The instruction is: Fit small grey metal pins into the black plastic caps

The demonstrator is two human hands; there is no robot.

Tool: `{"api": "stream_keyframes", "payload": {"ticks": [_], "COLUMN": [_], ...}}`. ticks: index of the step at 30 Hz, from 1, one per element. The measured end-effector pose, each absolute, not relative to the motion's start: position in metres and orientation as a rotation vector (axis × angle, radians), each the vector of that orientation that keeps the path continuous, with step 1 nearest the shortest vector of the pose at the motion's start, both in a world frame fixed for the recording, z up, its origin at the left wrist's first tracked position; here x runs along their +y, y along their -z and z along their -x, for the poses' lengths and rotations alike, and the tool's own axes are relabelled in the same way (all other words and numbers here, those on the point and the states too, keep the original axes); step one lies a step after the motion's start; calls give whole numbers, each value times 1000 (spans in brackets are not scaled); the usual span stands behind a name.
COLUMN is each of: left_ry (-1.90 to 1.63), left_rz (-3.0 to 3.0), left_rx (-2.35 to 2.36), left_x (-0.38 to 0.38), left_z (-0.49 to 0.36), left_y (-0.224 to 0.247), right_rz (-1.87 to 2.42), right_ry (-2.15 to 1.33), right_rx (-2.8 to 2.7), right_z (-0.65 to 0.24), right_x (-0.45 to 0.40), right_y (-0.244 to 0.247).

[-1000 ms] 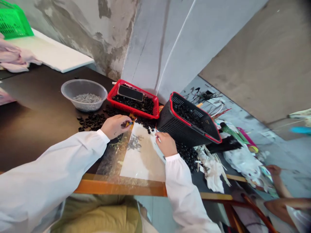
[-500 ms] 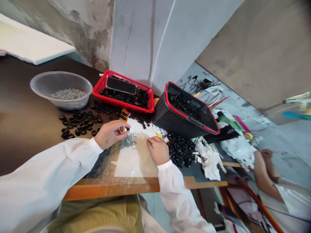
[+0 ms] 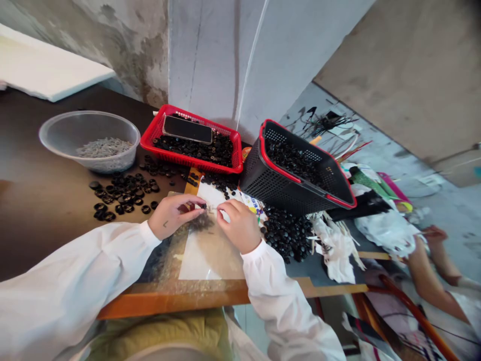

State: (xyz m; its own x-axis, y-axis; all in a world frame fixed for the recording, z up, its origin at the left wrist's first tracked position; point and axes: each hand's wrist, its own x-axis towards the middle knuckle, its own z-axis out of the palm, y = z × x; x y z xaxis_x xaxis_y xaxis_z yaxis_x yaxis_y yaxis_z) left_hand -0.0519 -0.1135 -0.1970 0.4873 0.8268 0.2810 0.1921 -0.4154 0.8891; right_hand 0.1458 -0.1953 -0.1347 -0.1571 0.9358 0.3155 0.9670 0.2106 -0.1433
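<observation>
A small black ring-shaped part (image 3: 203, 205) is being pinched in the fingertips of the left hand (image 3: 172, 216), above a heap of grey slivers (image 3: 202, 222) on a clear plastic sheet (image 3: 195, 265). The right hand (image 3: 239, 226) is being held curled just beside it, its grip unclear. The part could be dropped if the pinch is loosened, while the loose black rings (image 3: 122, 193) on the bench (image 3: 45, 150) and the leaning black mesh basket (image 3: 296, 175) are being left exposed to a careless knock from a sleeve

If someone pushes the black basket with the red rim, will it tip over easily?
Probably yes. The black mesh basket stands tilted, so a small push may tip it. The black pieces inside would likely slide out. Its thin, perforated plastic walls suggest it is fairly light.
</observation>
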Motion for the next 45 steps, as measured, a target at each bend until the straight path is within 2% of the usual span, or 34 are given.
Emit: {"api": "stream_keyframes", "payload": {"ticks": [8, 31, 40, 45], "left_ry": [-903, -906, -797, -828], "left_rz": [-1796, -1774, -1352, -1951], "left_rx": [851, 829, 690, 670], "left_x": [-110, -110, -124, -119], "left_z": [54, 54, 39, 60], "left_y": [197, 188, 187, 168], "right_rz": [1607, 1570, 1275, 1216], "right_ry": [206, 142, -508, -810], "right_rx": [-2214, -2150, -1673, -1388], "right_z": [-133, -124, -130, -129], "right_x": [-184, -188, -184, -182], "right_y": [132, 135, 145, 158]}}
